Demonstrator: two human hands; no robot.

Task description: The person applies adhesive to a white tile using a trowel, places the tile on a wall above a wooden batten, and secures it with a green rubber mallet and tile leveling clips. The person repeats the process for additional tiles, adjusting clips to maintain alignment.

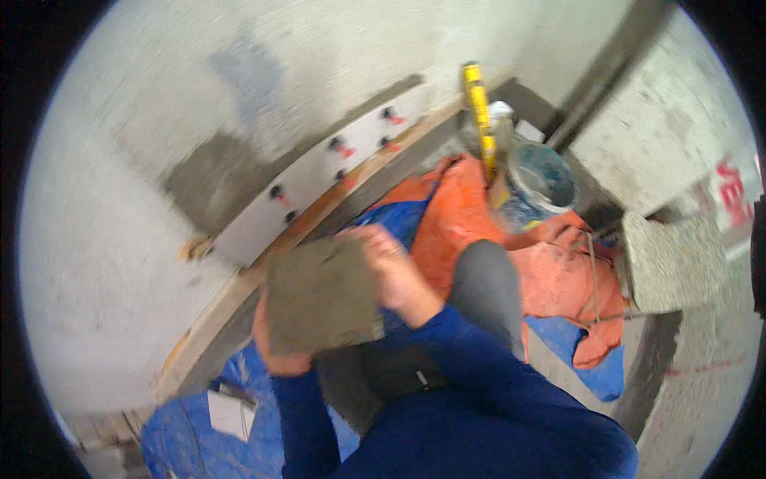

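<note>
We've got our left hand at seven o'clock, right hand at two, fingers clamped on the grey-coated tile, six o'clock from the white tiles, and it could slip if wet

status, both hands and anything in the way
Left hand and right hand holding opposite sides of grey-brown slab. Slab's broad face toward camera. Nothing else seen in front of it.

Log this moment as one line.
left hand: holds grey slab, lower left | right hand: same slab, upper right | nearby: white strip, bucket
</note>
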